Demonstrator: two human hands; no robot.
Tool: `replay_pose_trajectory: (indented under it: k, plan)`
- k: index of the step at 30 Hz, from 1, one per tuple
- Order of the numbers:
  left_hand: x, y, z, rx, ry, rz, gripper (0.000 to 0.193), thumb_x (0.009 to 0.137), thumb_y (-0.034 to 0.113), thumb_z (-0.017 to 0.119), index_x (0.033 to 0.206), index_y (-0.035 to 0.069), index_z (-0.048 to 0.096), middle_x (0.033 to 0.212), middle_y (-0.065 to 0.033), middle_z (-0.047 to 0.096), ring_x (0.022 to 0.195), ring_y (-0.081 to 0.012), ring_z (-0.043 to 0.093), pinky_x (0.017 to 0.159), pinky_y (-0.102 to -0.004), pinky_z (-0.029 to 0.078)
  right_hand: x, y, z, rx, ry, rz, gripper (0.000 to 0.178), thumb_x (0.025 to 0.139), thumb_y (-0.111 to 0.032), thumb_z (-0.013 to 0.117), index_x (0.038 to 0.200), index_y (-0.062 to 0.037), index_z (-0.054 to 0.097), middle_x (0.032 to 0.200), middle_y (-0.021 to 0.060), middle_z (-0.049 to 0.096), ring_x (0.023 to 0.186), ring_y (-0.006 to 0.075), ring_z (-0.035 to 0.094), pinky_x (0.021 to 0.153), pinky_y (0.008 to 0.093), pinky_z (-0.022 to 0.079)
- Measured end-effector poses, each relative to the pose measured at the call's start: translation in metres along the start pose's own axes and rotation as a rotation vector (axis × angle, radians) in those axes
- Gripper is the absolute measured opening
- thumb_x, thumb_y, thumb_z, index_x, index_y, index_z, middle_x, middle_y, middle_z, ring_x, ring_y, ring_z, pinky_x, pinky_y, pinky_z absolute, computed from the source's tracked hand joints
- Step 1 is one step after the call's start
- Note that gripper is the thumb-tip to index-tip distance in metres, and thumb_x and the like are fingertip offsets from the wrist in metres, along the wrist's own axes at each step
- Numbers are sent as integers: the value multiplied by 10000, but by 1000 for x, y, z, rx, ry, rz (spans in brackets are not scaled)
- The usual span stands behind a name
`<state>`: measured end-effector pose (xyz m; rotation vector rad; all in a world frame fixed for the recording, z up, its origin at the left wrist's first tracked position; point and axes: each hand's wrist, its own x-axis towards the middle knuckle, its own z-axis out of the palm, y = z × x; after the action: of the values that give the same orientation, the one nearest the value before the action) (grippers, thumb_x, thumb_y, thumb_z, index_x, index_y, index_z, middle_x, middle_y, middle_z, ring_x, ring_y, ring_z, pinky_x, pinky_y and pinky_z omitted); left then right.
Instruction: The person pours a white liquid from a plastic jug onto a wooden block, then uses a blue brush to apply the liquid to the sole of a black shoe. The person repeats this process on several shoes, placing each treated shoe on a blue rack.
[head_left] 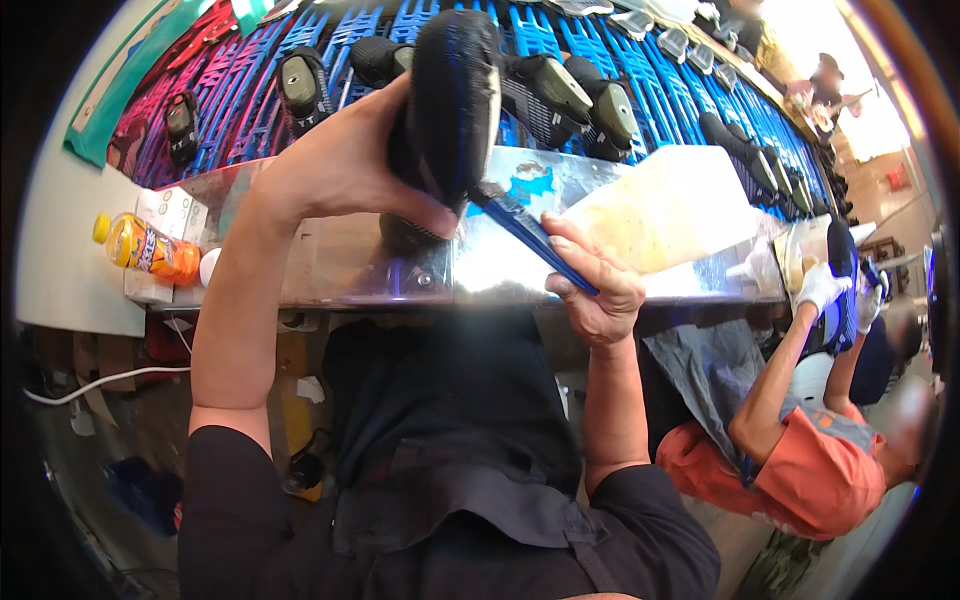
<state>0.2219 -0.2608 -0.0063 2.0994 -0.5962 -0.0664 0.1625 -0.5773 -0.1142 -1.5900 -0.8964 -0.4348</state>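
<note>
Raised over the metal bench, a black shoe upper point(448, 105) stands tilted upright, a pale strip along its right edge. My left hand point(345, 155) is wrapped round it from the left, thumb across its lower end. My right hand point(600, 285) grips the handle of a blue brush point(540, 240). The brush tip meets or nearly meets the shoe's lower right edge; I cannot tell whether they touch. Behind my left wrist, part of a dark mesh piece point(400, 232) shows below the shoe.
The shiny metal bench point(340, 268) carries a beige sheet point(660, 212) and a bottle of orange drink point(150, 250). Beyond lies a rack of blue bars point(235, 105) bearing several black shoes on lasts point(302, 88). At right, a co-worker in an orange shirt point(790, 465) holds a shoe.
</note>
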Motion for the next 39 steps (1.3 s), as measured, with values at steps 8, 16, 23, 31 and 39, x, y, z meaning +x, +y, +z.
replay_pose_trajectory:
  k: [8, 16, 23, 31, 39]
  plan:
    - [-18, -106, 18, -414, 181, -55, 779, 711, 96, 1020, 1398, 0, 667, 1225, -55, 774, 1163, -166, 706, 1059, -344, 558, -8, -57, -53, -135, 572, 509, 249, 1091, -76, 703, 1292, 66, 733, 975, 153, 812, 843, 178, 790, 787, 287, 624]
    - [-46, -59, 73, -683, 159, 17, 762, 913, 456, 905, 1401, -61, 632, 1206, -85, 717, 1128, -190, 701, 1008, -341, 566, 25, -24, -57, -550, 19, 575, 211, 1035, -163, 767, 1224, -70, 783, 823, 62, 753, 736, 116, 702, 685, 291, 558]
    - [-82, -53, 85, -1027, -79, -380, 735, 956, 348, 881, 1463, -84, 569, 1235, -115, 729, 1068, -184, 744, 944, -327, 619, 30, -37, -104, -349, -243, 668, 225, 1055, -130, 742, 1245, -17, 784, 1041, 47, 791, 886, 86, 711, 779, 257, 575]
    - [-82, -35, 86, -877, -134, -471, 776, 934, 342, 915, 1489, -87, 584, 1318, -113, 720, 1133, -160, 705, 1002, -321, 580, -2, -30, -50, -90, 546, 765, 279, 1069, -133, 723, 1230, 94, 708, 916, 188, 795, 733, 260, 814, 623, 324, 673]
    - [-86, -37, 96, -886, -168, -434, 894, 930, 394, 915, 1563, -95, 516, 1403, -116, 687, 1247, -163, 654, 1092, -330, 525, 18, -28, 0, 656, 587, 738, 352, 1120, -181, 656, 1330, 101, 631, 1157, 246, 758, 1002, 366, 821, 854, 427, 704]
